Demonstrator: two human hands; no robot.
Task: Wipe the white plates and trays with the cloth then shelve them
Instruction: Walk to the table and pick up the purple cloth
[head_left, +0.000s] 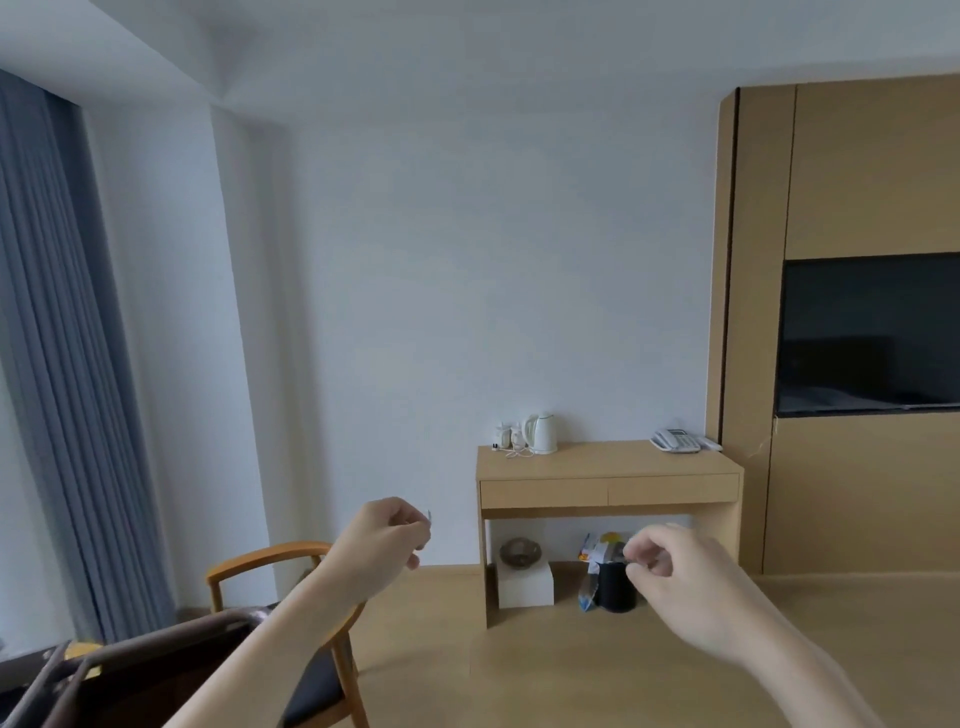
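Neither the white plates, the trays nor the cloth are in view, so the task's things lie somewhere outside this look across the room. Both hands are raised in front of the body, well apart. The left hand (382, 538) has its fingers curled in and pinches a small pale sliver (429, 515) at the fingertips, too small to identify. The right hand (670, 566) is narrowly curled, thumb against fingertips, and I cannot tell whether anything sits between them. The step in hand looks like getting ready and finding the crockery. To do it well, I would free both hands, lower the gaze to find the stack and the cloth, then take the cloth in one hand so the other can steady a plate. Ahead, a wooden worktop (608, 457) carries a white kettle (541, 434) and a telephone (678, 440). Beneath it are a black bin (615, 584) with coloured packets (597, 551) and a bowl (519, 551) on a white box (524, 584). No brand, label or writing can be read: the packet print is too small and the television (867, 332) is dark.
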